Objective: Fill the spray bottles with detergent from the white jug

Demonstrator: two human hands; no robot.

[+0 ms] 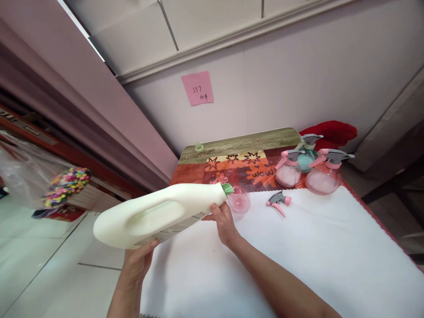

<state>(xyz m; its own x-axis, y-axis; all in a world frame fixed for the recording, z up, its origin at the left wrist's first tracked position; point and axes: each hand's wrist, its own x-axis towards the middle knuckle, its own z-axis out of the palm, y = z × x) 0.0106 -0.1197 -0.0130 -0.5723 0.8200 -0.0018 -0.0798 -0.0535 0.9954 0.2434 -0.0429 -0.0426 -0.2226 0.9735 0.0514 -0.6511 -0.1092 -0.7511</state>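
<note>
A large cream jug with a green spout lies tipped on its side above the table's left edge. My left hand grips its base from below. My right hand holds it under the neck. The green spout sits right at the mouth of a small open pink spray bottle standing on the white cloth. A loose pink-and-grey trigger sprayer head lies on the cloth to the right of that bottle.
Three spray bottles with grey trigger heads stand at the back right: two pink and one teal. A green cap rests on the table's far edge. A red cloth lies behind; a pink note hangs on the wall.
</note>
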